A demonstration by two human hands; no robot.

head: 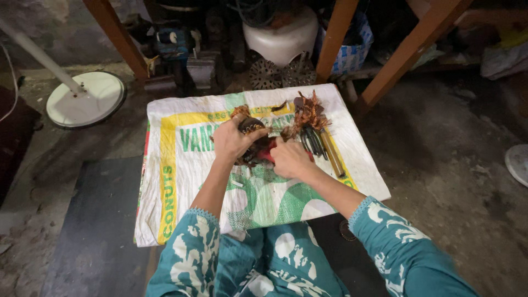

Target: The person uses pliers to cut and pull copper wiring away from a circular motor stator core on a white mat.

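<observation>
My left hand (231,140) grips a dark round motor part with copper windings (250,125), held just above a white, green and yellow woven sack (181,181) spread on the floor. My right hand (289,158) is closed around a red-handled tool (265,154) whose tip goes into that part. Both hands meet over the middle of the sack. Right beside them lies a tangle of pulled copper wire (309,113) and a few dark tools with a yellowish stick (333,154).
A white round fan base with a pole (85,99) stands at the left. Behind the sack are wooden legs (335,33), a white plastic housing (283,38) and dark machine parts (181,49). A dark mat (99,220) lies at the lower left.
</observation>
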